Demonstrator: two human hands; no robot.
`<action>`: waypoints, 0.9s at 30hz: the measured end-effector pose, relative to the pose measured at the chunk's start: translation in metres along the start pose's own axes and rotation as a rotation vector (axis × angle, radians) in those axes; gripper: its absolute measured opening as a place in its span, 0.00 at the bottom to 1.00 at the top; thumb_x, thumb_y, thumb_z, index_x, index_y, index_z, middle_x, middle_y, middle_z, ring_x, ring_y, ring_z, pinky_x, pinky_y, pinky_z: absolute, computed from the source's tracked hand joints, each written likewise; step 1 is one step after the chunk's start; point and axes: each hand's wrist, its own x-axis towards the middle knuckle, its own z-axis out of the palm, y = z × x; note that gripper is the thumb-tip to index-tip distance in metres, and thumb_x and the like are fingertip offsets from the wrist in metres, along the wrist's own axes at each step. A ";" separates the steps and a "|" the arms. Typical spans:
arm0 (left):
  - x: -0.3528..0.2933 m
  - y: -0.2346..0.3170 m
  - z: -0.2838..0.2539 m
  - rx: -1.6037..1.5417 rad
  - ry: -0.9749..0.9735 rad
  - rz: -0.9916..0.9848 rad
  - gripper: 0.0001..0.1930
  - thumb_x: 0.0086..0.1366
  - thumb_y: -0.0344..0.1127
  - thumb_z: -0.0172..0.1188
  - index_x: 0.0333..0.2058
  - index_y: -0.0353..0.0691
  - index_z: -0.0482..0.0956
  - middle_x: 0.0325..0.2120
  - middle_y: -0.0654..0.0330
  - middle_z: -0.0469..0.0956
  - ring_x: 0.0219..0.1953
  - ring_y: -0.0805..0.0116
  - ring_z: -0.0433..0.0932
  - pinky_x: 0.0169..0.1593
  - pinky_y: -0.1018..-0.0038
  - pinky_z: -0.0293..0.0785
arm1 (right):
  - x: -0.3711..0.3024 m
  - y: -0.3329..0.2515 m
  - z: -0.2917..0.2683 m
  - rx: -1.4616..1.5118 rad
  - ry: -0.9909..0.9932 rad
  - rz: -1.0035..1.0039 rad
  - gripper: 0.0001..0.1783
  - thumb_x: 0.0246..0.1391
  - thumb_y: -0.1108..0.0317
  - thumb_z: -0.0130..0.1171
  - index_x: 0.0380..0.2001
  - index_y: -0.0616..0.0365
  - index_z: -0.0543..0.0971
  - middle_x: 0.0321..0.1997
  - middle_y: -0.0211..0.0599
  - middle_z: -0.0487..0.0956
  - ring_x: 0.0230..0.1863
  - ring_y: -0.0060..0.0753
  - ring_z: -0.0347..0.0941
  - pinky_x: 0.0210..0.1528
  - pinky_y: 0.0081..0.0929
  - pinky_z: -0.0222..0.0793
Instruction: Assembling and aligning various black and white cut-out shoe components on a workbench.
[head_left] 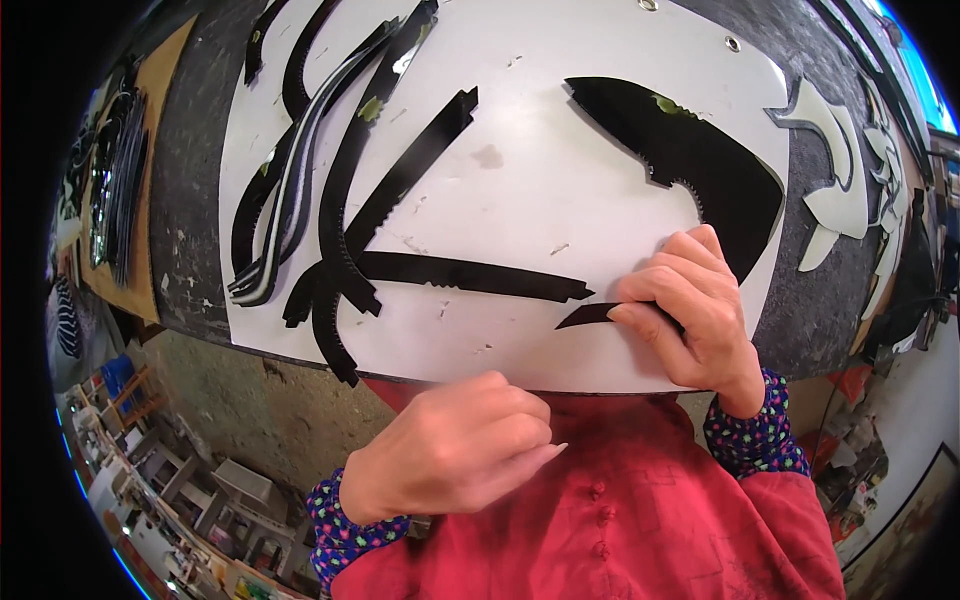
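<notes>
We are losing part of the short black strip (585, 316): its far end is running under the right hand (690, 310), so we aren't making that end out. The same hand is overlapping the big curved black piece (728, 170). At eleven o'clock a long curved strip (357, 150) is running off the top edge. The left hand (450, 445) is curling at seven o'clock, before the red apron (600, 510), palm hidden; we cannot tell whether it's gripping anything. The right thumb and fingers are pinching the short strip, its free part sticking out at nine o'clock from the thumb tip, over the white board (540, 200) near its lower edge. We're seeing the tapered tip pointing between eight and nine o'clock, the visible long axis lying nearly crosswise.
</notes>
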 end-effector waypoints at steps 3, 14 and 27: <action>0.005 -0.004 -0.004 0.045 0.014 0.050 0.11 0.47 0.22 0.72 0.28 0.41 0.79 0.33 0.62 0.82 0.34 0.64 0.79 0.38 0.70 0.75 | 0.000 0.000 -0.001 -0.005 -0.009 0.002 0.07 0.46 0.70 0.69 0.26 0.53 0.78 0.23 0.27 0.74 0.26 0.31 0.66 0.35 0.30 0.56; 0.033 -0.043 -0.009 0.786 0.360 0.255 0.09 0.56 0.29 0.63 0.37 0.40 0.83 0.46 0.60 0.81 0.48 0.63 0.78 0.49 0.67 0.72 | 0.008 -0.002 -0.011 -0.026 -0.026 0.009 0.07 0.46 0.72 0.68 0.26 0.57 0.78 0.23 0.30 0.75 0.25 0.33 0.66 0.35 0.30 0.57; 0.038 -0.047 -0.006 0.901 0.388 0.307 0.09 0.57 0.29 0.64 0.38 0.42 0.84 0.42 0.64 0.80 0.40 0.70 0.76 0.45 0.70 0.71 | 0.021 0.002 -0.011 -0.082 -0.038 0.112 0.06 0.48 0.71 0.67 0.24 0.56 0.78 0.23 0.28 0.76 0.25 0.30 0.67 0.35 0.29 0.57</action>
